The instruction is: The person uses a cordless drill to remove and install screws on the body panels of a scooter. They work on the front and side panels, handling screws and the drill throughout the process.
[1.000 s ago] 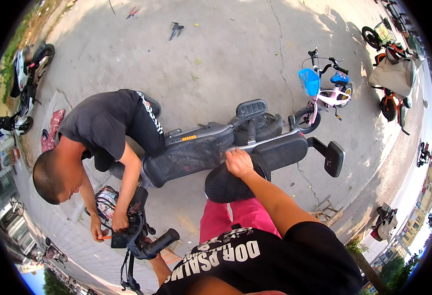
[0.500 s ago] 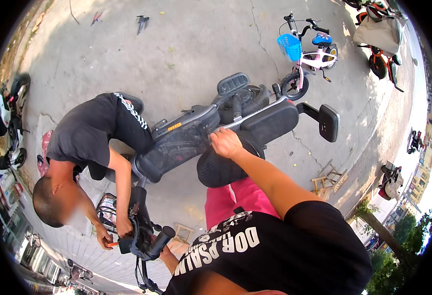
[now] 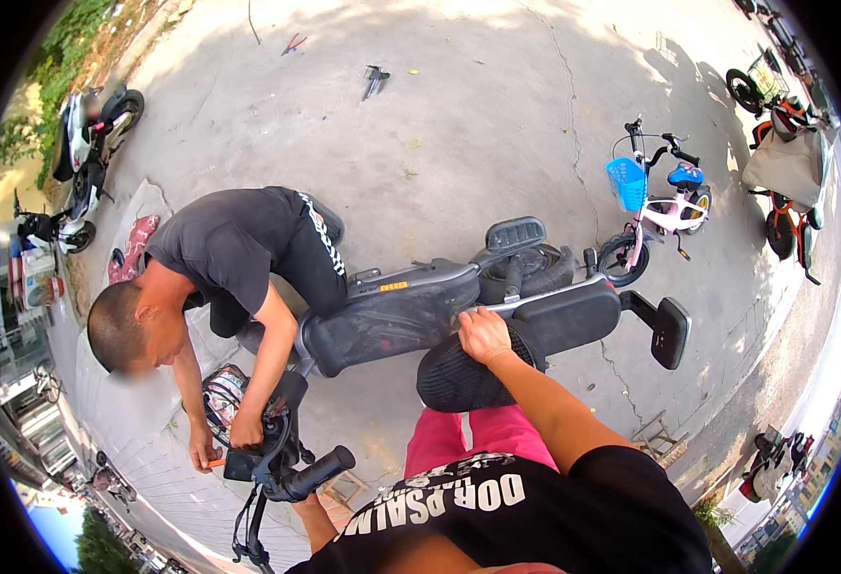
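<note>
A black electric scooter (image 3: pixel 392 320) lies on its side on the concrete. My right hand (image 3: pixel 482 335) grips the edge of its long black seat (image 3: pixel 559 316), fingers curled over it, just above a round black mesh part (image 3: pixel 458 378). My left forearm (image 3: pixel 313 517) reaches up to the black handlebar grip (image 3: pixel 317 472); the hand itself is hidden behind the grip. A crouching person in a black shirt (image 3: pixel 219 253) bends over the scooter's front end, both hands (image 3: pixel 224 440) down by the headlight and front wheel.
A child's pink and white bicycle (image 3: pixel 655 206) with a blue basket stands just beyond the scooter. Parked scooters stand at the far left (image 3: pixel 90 143) and far right (image 3: pixel 784 172). Small tools (image 3: pixel 374 81) lie on the concrete farther off.
My view has swung a little, so the scooter sits lower in frame. My right hand stays on the seat edge, and the crouching person keeps both hands at the front end.
</note>
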The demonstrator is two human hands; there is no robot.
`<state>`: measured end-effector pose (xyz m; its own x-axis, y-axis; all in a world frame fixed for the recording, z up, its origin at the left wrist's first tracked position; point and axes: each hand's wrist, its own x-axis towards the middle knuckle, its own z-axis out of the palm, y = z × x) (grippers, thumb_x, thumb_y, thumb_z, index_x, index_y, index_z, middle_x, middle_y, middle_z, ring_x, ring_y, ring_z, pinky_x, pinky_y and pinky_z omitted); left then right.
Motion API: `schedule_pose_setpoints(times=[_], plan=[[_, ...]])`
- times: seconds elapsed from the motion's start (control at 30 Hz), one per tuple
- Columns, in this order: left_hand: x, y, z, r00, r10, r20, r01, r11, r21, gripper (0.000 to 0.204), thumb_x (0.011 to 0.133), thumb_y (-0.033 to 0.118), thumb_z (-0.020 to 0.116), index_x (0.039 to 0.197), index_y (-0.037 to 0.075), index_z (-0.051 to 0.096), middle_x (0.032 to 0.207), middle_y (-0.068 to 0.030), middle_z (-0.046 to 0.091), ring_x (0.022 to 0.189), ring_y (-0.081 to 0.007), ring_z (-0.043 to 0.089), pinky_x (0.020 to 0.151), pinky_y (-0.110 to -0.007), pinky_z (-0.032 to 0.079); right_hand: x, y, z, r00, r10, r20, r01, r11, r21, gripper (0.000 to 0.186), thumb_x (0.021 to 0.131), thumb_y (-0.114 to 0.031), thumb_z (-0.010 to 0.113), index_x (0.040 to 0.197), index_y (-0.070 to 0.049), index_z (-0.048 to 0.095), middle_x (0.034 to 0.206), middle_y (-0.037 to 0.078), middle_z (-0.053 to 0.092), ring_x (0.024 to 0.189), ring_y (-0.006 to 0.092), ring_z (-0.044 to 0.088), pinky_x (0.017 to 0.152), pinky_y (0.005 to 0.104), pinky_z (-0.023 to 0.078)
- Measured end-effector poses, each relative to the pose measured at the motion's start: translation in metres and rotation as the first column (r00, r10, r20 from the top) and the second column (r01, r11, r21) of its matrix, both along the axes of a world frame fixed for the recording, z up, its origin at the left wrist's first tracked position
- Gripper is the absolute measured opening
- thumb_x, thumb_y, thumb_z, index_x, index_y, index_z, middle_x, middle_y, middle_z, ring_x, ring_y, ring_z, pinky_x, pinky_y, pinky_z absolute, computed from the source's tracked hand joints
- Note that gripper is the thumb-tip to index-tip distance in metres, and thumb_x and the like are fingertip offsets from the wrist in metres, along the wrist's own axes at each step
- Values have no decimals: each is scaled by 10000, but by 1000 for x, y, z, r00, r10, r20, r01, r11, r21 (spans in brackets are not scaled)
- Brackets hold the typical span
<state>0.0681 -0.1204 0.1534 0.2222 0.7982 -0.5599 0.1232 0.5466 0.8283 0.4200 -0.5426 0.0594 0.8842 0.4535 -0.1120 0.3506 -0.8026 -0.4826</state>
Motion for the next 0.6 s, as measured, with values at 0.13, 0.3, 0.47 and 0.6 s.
schedule_pose_setpoints(times=[0.13,0.3,0.47,0.6], plan=[[3,2,-2,999,-20,25,21,1000,-7,360,895,90,575,1231,-21,512,1181,-84,608,1054,-207,594,932,-312,481,-2,1,-2,1000,-11,28,11,1000,-1,90,748,-148,591,753,-65,556,727,96,613,791,276,587,694,398,476],[-5,6,-5,997,-41,65,41,999,2,360,898,94,573,1234,-20,510,1182,-84,608,1057,-206,593,935,-311,479,-5,1,-3,998,-11,59,12,1000,-12,99,759,-156,585,741,-67,546,725,92,607,775,277,578,691,403,474],[-26,5,-1,993,-80,92,79,997,6,360,901,97,571,1236,-18,509,1183,-84,607,1060,-206,593,937,-310,478,-7,2,-2,998,-7,70,12,998,-68,122,782,-182,563,761,-62,556,738,105,615,792,284,583,709,413,472],[-50,10,-5,993,-42,109,41,999,10,257,915,155,577,1128,16,543,1047,-48,616,917,-159,576,798,-278,459,-8,1,-9,994,7,107,6,992,-124,150,801,-204,552,789,-56,577,747,116,636,802,285,599,705,410,477]])
